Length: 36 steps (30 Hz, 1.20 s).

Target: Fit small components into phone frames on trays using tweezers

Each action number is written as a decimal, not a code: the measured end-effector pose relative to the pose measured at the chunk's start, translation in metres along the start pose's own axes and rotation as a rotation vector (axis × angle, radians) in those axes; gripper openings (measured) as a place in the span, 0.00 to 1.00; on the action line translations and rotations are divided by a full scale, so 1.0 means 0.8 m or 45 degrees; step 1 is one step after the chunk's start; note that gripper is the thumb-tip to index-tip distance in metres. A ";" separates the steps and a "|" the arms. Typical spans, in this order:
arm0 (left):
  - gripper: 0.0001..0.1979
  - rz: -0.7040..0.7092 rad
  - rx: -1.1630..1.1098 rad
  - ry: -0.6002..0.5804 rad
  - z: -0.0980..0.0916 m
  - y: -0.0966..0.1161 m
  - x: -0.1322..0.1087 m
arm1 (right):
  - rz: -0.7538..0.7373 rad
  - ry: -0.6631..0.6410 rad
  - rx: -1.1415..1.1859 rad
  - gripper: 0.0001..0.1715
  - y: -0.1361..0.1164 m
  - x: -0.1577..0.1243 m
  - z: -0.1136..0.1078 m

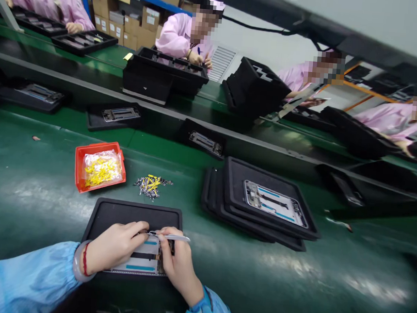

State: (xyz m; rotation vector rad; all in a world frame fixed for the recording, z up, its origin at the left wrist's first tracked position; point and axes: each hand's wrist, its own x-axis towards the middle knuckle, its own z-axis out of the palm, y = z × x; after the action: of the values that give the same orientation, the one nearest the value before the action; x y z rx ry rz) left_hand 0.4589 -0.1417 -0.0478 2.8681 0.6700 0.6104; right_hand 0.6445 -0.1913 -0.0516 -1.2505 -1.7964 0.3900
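Right hand (180, 265) pinches a slim pale tool (178, 238); left hand (116, 247) bends over the phone frame (144, 263), its grip unclear. Carton labels (152, 19) are too small to read.

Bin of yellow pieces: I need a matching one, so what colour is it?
The bin is red; the head view shows it.

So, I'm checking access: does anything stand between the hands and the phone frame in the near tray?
Nothing visible does: the left hand and right hand are at the phone frame, the right holding a slim pale tool. The red bin lies beyond the tray.
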 end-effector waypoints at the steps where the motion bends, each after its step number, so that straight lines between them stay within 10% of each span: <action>1: 0.13 -0.007 -0.003 -0.001 0.000 0.000 0.000 | 0.001 -0.009 -0.004 0.08 0.000 0.001 0.000; 14: 0.13 -0.202 -0.183 0.071 0.000 0.007 0.004 | -0.058 -0.049 -0.033 0.08 0.000 0.004 -0.001; 24: 0.09 -0.333 -0.412 0.037 0.008 0.002 0.005 | 0.295 0.265 0.081 0.05 0.006 -0.005 0.002; 36: 0.22 -0.189 0.008 -0.181 0.004 0.009 0.007 | 0.421 0.576 0.405 0.06 0.019 -0.002 0.004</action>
State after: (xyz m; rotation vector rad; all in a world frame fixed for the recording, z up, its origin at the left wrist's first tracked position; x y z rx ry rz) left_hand 0.4677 -0.1455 -0.0469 2.8018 0.8522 0.3799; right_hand 0.6512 -0.1855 -0.0646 -1.2838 -1.1018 0.5080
